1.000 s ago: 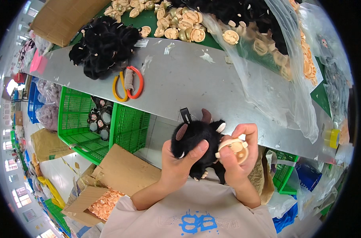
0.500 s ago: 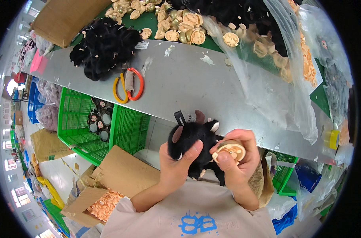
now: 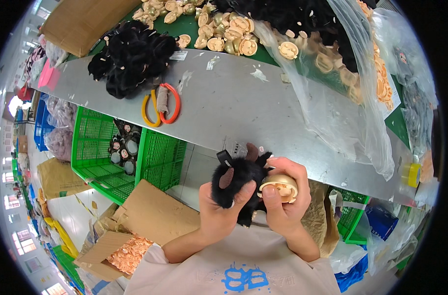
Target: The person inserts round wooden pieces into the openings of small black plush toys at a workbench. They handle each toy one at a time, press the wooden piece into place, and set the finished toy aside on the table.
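Between my hands, just in front of the table edge, is a small black plush toy (image 3: 248, 174) with brown ears and a black fabric tag. My left hand (image 3: 222, 209) is closed round its left side, thumb pressed on the fur. My right hand (image 3: 288, 196) grips a round plastic doll face (image 3: 282, 188), beige inside with a gold shell, thumb on its near rim. The face is beside the plush toy's right side; whether they touch is hard to tell. Fingers behind both things are hidden.
On the metal table (image 3: 224, 98) lie orange-and-yellow-handled scissors (image 3: 161, 105) and a heap of black plush pieces (image 3: 130, 59). Several plastic faces (image 3: 229, 34) are piled at the back, beside a clear plastic bag (image 3: 327, 108). A green crate (image 3: 155, 157) and a cardboard box (image 3: 98, 255) stand at left.
The plush toy has tilted and shifted slightly right. My right hand has turned the plastic face, so more of its gold shell shows at the top.
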{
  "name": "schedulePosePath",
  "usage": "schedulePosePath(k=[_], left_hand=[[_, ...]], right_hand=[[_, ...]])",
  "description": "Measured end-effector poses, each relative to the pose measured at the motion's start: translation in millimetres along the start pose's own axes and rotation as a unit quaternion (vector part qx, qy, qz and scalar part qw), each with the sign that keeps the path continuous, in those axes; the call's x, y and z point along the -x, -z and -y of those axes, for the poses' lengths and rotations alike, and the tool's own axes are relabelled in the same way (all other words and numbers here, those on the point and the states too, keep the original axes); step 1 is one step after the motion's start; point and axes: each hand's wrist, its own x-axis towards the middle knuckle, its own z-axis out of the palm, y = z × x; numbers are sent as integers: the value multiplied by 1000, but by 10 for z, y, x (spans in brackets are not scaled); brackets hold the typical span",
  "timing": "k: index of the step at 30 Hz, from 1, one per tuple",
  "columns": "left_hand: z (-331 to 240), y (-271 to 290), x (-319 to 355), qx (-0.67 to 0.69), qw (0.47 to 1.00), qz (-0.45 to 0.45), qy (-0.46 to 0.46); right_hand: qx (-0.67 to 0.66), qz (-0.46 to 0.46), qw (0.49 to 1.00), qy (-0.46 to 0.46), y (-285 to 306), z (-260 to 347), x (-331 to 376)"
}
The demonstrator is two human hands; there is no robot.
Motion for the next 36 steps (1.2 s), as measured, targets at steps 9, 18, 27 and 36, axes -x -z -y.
schedulePosePath(k=[9,18,27,36], left_hand=[[38,58,34,-220,966,12,-136],[159,47,7,-251,954,8,-163],[113,104,-52,8,998,47,48],[42,265,-88,-29,974,189,119]], right_hand=[[154,-2,967,203,-56,-207,-33],[218,-55,947,229,-193,-386,9],[220,79,952,200,7,-299,-97],[-3,30,998,63,199,-268,-66]])
